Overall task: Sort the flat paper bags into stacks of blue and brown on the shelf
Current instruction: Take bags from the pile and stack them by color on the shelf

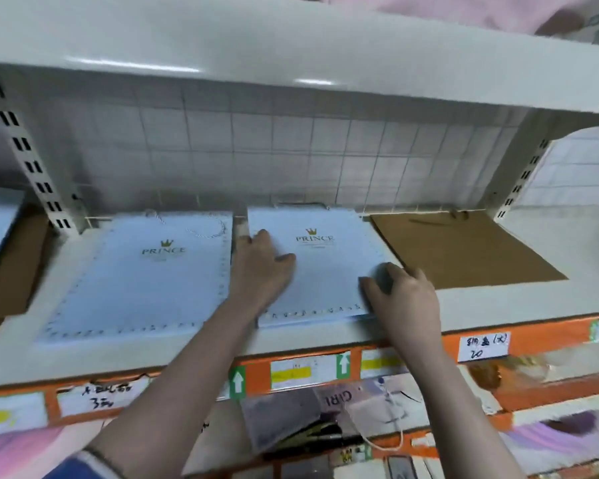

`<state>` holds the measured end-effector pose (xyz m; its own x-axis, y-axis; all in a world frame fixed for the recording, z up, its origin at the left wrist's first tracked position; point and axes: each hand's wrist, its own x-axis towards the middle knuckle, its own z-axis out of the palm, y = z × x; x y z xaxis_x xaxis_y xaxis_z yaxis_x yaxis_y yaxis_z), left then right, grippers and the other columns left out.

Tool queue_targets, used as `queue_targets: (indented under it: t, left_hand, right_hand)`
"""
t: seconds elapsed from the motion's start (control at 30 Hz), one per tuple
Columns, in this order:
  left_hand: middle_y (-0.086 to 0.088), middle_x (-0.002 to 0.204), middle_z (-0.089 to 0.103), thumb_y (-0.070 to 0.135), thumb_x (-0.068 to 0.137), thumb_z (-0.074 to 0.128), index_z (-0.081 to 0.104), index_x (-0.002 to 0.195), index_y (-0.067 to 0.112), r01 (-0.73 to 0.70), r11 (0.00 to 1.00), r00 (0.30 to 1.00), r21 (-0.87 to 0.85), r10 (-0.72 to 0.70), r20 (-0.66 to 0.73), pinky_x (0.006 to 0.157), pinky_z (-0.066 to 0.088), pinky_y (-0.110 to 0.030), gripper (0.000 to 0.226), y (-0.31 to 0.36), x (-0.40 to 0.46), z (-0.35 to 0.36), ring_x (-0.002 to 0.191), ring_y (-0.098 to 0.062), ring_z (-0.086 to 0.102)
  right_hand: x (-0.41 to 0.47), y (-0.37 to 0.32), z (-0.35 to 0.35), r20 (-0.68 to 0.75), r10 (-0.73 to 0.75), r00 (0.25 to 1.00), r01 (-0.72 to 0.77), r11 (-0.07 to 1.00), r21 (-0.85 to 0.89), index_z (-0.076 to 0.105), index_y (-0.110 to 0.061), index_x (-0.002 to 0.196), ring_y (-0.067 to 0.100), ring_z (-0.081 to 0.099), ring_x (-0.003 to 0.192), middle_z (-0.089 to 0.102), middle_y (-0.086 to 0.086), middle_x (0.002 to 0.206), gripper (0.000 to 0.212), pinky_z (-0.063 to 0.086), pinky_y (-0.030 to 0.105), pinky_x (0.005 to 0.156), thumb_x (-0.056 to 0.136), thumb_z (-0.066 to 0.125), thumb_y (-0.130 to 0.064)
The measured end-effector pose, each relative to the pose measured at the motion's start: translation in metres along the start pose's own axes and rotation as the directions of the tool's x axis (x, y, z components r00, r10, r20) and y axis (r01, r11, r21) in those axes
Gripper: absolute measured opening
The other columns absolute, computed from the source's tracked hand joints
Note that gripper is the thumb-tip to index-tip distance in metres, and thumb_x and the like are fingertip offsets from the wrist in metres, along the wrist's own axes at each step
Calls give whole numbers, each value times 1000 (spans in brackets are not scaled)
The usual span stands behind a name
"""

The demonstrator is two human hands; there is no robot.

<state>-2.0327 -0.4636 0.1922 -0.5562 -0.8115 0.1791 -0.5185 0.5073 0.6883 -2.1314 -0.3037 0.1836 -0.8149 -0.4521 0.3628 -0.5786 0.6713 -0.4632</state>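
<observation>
Three bag stacks on shelf (pixel 498 316): left stack (pixel 142 278), middle stack (pixel 325 271) under both hands, cardboard-type bag (pixel 464 250) at right, touching.

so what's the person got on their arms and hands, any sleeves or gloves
No gloves: both the left hand and right hand are bare, as are the forearms. A blue sleeve with a pale band shows at the left arm's lower edge, with a thin dark band just above it.
</observation>
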Motion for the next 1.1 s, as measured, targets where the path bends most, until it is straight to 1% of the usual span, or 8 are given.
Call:
queue_targets:
  t: [0.13,0.23,0.3,0.4,0.5,0.73,0.9,1.1]
  left_hand:
    - [-13,109,53,31,84,54,52,105,8,47,996,999,73,-45,-28,80,45,-35,32,8,-5,25,98,-30,50]
    - [-13,118,54,36,86,54,54,118,9,77,982,997,172,-70,-44,87,39,-35,41,12,-5,36,109,-32,48]
    - [-13,118,57,38,85,54,56,116,10,92,974,995,209,-82,-55,91,39,-36,41,11,-3,39,110,-32,48]
    - [-12,115,59,39,85,54,58,112,10,125,962,991,242,-110,-75,92,43,-39,39,9,0,38,109,-32,51]
    - [-12,121,57,35,88,55,56,119,9,150,963,989,222,-141,-53,90,42,-34,41,7,4,35,111,-31,52]
    - [-11,113,58,32,87,58,57,110,5,192,969,981,158,-186,-52,74,36,-28,36,1,13,34,100,-28,54]
    - [-13,119,49,32,90,53,51,115,2,181,959,984,217,-178,-34,85,40,-36,39,0,10,41,110,-33,48]
    - [-17,138,40,35,95,43,43,130,-2,159,924,987,347,-157,-36,104,30,-38,51,2,8,43,128,-33,35]
  right_hand:
    - [12,27,3,46,-65,997,64,998,13,64,0,102,37,48,94,52,19,88,34,32,36,77,88,61,-31]
    - [14,43,6,57,-106,993,102,993,64,63,2,96,32,45,86,41,11,82,30,25,33,71,87,61,-26]
    - [15,48,8,92,-151,984,146,987,62,62,2,99,30,42,86,44,12,86,30,27,33,72,88,60,-25]
    - [18,49,10,137,-205,969,198,978,61,60,2,105,33,45,95,53,20,100,31,34,35,79,89,56,-24]
    - [20,44,12,180,-231,956,226,973,51,56,-1,112,29,43,100,50,16,109,33,33,32,80,93,50,-27]
    - [22,35,18,217,-244,945,238,970,56,54,-3,107,17,32,86,49,9,104,30,26,25,72,95,44,-28]
    - [31,31,21,267,-239,934,248,969,-3,52,-3,114,24,47,103,53,10,114,35,36,30,85,98,39,-30]
    - [37,28,25,292,-215,932,228,973,-13,53,-4,105,24,49,101,54,9,109,29,36,30,82,98,39,-29]
